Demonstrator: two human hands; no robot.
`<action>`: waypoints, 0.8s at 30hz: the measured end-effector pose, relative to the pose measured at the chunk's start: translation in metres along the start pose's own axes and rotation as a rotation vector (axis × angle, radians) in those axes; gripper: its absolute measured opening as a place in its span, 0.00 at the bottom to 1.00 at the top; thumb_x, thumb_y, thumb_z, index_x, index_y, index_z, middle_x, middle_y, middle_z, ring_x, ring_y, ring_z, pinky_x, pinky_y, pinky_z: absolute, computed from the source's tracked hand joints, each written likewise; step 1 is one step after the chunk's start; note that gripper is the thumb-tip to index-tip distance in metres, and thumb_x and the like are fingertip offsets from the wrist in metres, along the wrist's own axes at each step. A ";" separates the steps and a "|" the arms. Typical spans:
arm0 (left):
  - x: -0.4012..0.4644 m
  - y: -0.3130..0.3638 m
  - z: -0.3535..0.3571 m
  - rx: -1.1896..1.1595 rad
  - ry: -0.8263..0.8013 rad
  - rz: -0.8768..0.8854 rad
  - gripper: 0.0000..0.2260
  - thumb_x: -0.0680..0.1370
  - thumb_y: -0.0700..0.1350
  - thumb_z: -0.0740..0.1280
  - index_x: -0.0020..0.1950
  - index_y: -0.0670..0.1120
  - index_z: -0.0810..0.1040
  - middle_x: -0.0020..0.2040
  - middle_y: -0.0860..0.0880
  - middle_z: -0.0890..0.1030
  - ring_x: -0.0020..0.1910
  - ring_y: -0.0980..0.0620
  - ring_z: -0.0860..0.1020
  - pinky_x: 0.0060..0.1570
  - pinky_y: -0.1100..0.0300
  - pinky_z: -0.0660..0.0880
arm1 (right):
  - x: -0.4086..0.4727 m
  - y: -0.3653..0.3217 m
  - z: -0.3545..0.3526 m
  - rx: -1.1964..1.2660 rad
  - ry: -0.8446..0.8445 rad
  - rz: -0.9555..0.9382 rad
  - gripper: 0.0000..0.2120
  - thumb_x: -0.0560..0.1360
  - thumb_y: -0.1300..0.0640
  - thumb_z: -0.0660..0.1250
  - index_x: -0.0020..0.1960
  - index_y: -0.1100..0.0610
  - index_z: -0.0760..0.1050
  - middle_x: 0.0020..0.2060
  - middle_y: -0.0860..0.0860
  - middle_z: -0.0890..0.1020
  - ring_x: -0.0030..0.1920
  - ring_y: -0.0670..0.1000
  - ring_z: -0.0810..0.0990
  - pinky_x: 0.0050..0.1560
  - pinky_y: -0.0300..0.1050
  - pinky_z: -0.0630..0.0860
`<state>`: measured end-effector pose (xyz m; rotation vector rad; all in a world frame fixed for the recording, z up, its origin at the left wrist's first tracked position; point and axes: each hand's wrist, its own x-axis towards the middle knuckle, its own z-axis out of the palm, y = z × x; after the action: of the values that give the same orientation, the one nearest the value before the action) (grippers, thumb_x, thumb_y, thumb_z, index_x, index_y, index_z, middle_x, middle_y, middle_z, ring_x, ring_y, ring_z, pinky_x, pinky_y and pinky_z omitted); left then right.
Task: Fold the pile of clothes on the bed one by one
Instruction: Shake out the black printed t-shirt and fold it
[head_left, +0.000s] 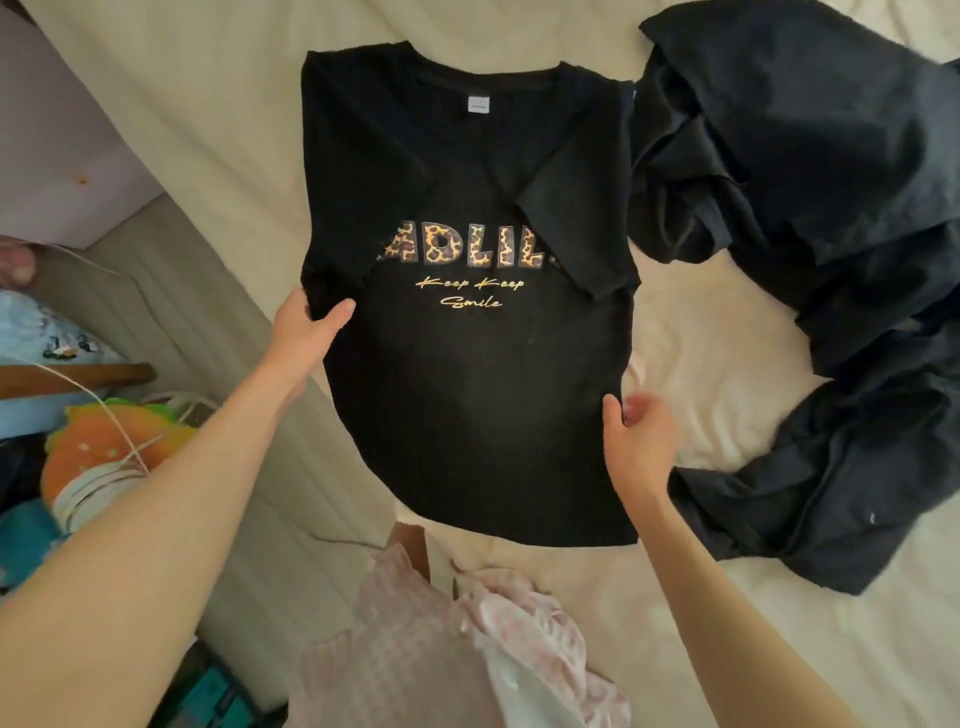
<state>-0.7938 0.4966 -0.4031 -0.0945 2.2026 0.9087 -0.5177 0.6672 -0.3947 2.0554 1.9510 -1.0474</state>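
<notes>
Hands (306, 325) pinch soft black T-shirt (467, 415), sleeves folded inward.

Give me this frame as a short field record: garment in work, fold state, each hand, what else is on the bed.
garment: black T-shirt, front up, flat on the bed
fold state: both sleeves folded inward over the chest; lower half not yet folded
left hand: grips the shirt's left edge
right hand: at the shirt's right edge, blurred, grip unclear
other clothes: dark clothes heaped at right; pink garment near the lower edge
</notes>
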 end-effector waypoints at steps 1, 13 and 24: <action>-0.005 -0.007 0.001 -0.044 -0.025 -0.022 0.18 0.78 0.47 0.66 0.66 0.45 0.71 0.61 0.50 0.76 0.58 0.53 0.73 0.56 0.60 0.68 | -0.001 0.007 -0.001 -0.014 -0.044 0.013 0.11 0.79 0.48 0.61 0.47 0.56 0.68 0.42 0.51 0.71 0.38 0.48 0.69 0.38 0.41 0.66; -0.124 -0.118 -0.013 -0.031 -0.248 -0.449 0.17 0.78 0.44 0.66 0.65 0.40 0.74 0.59 0.44 0.79 0.51 0.50 0.75 0.51 0.58 0.69 | -0.047 0.052 -0.027 0.290 -0.423 0.400 0.09 0.76 0.59 0.67 0.56 0.59 0.76 0.45 0.52 0.81 0.45 0.51 0.80 0.51 0.48 0.76; -0.155 -0.094 -0.064 -0.746 -0.173 -0.552 0.07 0.79 0.42 0.63 0.55 0.45 0.77 0.49 0.45 0.83 0.46 0.47 0.83 0.39 0.57 0.81 | -0.069 0.048 -0.076 0.907 -0.525 0.722 0.10 0.74 0.62 0.68 0.55 0.59 0.75 0.48 0.52 0.85 0.46 0.50 0.84 0.42 0.44 0.79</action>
<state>-0.6898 0.3553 -0.3250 -0.8883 1.4543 1.2890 -0.4386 0.6420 -0.3168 2.1631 0.3940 -2.1435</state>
